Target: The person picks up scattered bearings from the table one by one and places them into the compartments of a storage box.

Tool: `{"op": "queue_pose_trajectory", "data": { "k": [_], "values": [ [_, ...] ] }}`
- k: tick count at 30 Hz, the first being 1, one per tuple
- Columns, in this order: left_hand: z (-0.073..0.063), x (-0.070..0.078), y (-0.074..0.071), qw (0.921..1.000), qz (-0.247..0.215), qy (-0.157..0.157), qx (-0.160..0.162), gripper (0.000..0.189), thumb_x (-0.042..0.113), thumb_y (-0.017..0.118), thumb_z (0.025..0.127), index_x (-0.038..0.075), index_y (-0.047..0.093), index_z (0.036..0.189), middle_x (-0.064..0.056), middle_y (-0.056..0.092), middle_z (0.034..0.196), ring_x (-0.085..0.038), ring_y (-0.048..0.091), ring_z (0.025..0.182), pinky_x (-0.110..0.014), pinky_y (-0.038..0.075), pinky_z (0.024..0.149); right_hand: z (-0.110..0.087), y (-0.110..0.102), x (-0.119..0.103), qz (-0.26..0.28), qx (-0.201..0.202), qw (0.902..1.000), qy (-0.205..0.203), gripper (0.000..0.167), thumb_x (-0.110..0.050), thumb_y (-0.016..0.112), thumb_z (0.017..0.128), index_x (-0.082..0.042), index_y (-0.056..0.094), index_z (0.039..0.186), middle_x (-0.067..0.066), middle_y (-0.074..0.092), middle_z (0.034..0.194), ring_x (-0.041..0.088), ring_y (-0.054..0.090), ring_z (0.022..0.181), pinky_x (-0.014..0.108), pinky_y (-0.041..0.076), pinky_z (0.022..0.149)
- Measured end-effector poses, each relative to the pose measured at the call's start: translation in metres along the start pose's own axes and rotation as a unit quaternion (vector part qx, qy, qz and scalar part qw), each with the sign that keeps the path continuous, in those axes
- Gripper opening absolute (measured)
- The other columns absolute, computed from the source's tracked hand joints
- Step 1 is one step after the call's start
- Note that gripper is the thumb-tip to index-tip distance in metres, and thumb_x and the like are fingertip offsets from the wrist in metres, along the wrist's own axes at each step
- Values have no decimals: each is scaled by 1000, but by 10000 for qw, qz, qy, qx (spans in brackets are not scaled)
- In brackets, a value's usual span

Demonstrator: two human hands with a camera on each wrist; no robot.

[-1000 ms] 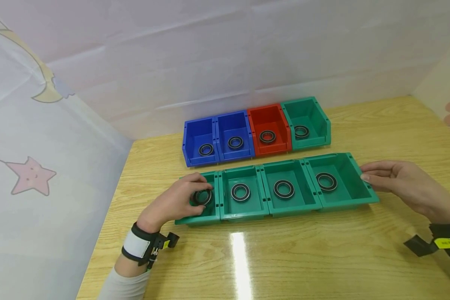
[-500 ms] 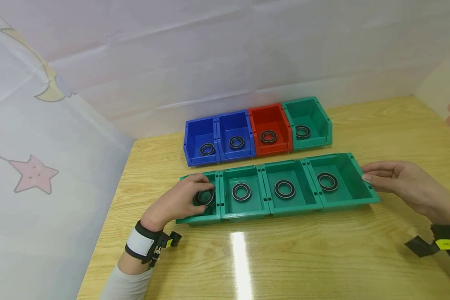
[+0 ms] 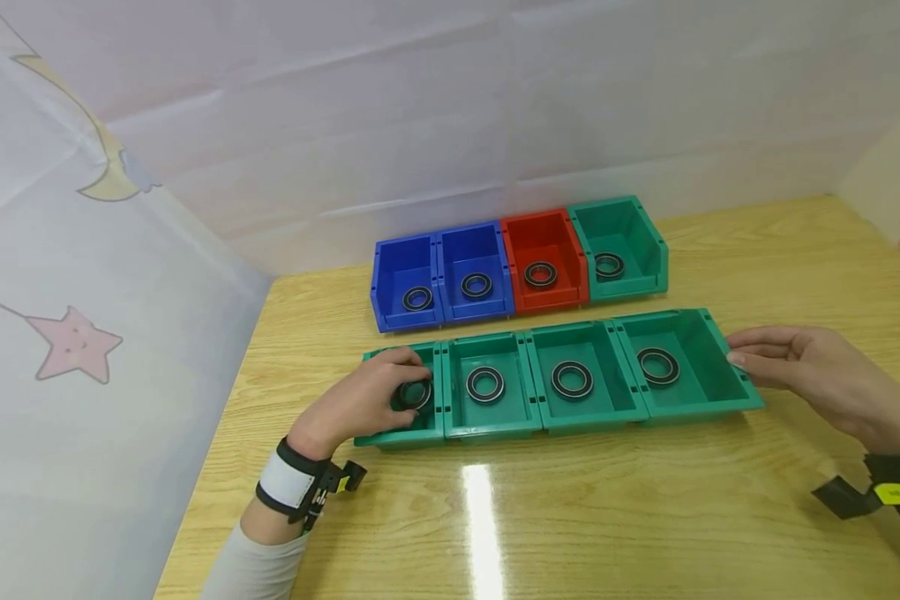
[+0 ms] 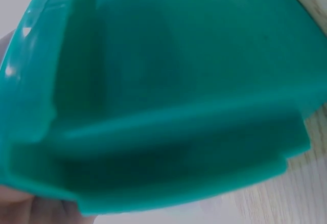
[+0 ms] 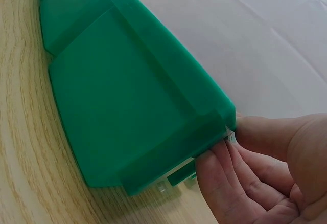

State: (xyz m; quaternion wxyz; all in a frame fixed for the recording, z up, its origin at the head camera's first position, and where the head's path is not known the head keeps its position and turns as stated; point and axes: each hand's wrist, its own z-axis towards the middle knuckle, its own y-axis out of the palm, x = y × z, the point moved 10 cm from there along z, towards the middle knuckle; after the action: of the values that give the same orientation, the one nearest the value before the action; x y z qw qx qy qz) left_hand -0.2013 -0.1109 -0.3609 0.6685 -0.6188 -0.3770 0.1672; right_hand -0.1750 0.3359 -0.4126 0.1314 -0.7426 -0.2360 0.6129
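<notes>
A row of green storage bins [image 3: 491, 433] lies across the table, each with a black-and-silver ball bearing in it. My left hand [image 3: 363, 396] reaches over the outer wall of the leftmost bin. Its thumb and fingers close around the ball bearing [image 3: 416, 394] inside, partly covering it. The left wrist view shows the bin wall [image 4: 179, 147] from outside, which hides the bearing and most of the fingers. At the opposite end, my right hand [image 3: 810, 367] pinches the side of the rightmost green bin [image 5: 122, 96], thumb [image 5: 263, 134] and fingers on either side of its edge.
Behind stands a second row: two blue bins [image 3: 472, 242], a red bin [image 3: 543, 233] and a green bin [image 3: 618, 225], each with one bearing. A pale patterned sheet [image 3: 457, 100] hangs behind the wooden table [image 3: 570, 517].
The view shifts slightly as the head moves. My left hand and the bearing it holds shift a little rightward in the leftmost bin. My right hand keeps its hold on the row's end.
</notes>
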Motion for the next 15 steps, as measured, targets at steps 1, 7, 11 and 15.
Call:
{"op": "queue_pose_trajectory", "data": {
  "k": [1,7,11,15],
  "values": [
    [0,-1,1,10000,15,-28,-22,49,16,78,80,8,67,127,-3,60,123,-17,58,112,-32,56,93,0,0,0,4,1,10000,-4,29,-19,55,102,-6,53,128,-29,66,101,-10,64,92,13,56,72],
    [1,-3,3,9997,65,-188,-111,49,17,79,80,8,68,127,-3,60,124,-18,58,113,-32,55,95,-1,0,0,73,20,9999,-92,22,-17,55,102,-12,56,124,-27,67,101,-9,65,92,12,56,72],
    [1,-3,5,9993,220,-238,-212,49,17,80,81,8,67,127,-4,60,125,-19,58,114,-34,55,96,-1,-1,-1,147,45,9997,-169,19,-15,55,102,-17,58,121,-25,69,101,-7,66,91,13,56,72],
    [3,-2,6,9986,346,-259,-307,49,17,80,81,7,67,127,-5,60,125,-21,59,113,-34,55,96,-1,-1,0,144,28,9998,-149,19,-15,55,102,-17,58,121,-24,70,100,-6,67,91,13,56,72]
  ]
}}
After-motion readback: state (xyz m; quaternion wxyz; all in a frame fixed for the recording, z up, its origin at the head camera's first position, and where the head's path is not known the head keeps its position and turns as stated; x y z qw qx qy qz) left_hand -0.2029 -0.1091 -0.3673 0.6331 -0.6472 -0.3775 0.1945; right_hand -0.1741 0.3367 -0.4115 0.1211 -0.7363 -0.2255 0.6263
